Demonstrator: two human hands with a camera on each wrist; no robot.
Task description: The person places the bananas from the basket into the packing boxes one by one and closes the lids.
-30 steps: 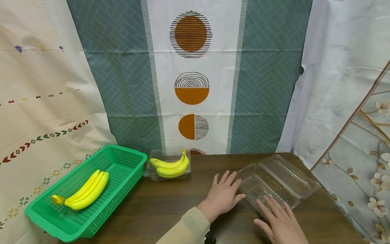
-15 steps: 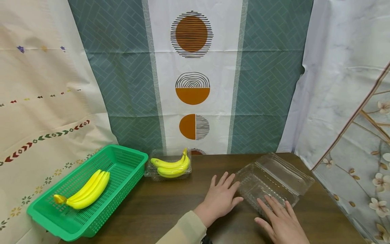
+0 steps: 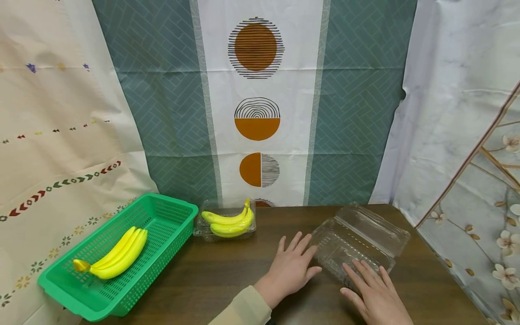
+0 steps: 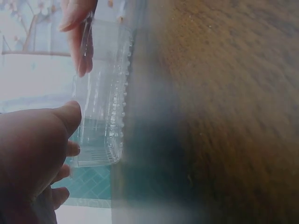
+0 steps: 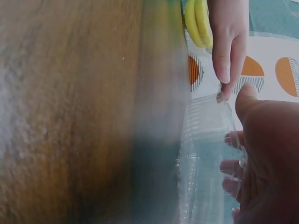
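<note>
A clear plastic clamshell box [image 3: 341,247] lies on the table with its lid [image 3: 375,229] folded back to the far right. My left hand [image 3: 289,267] is at its left end, fingers spread and straight, fingertips right at the rim. On the near side, my right hand [image 3: 375,293] also has extended fingers, and their tips overlap the box's near edge. The left wrist view shows the box wall [image 4: 100,98] upright beyond the thumb. Seen from the right wrist, the fingers [image 5: 231,169] lie along the clear rim.
A green plastic basket [image 3: 162,259] at the left holds a bunch of yellow bananas [image 3: 119,255]. Behind, near the hanging cloth [image 3: 260,90], a second clear box [image 3: 199,231] contains more bananas [image 3: 229,223]. The brown table [image 3: 203,289] ends at the right beside a flowered cloth [image 3: 487,225].
The open clamshell box has slid a little to the left, its lid with it. My left hand has shifted slightly left too, while my right hand stays nearly in place.
</note>
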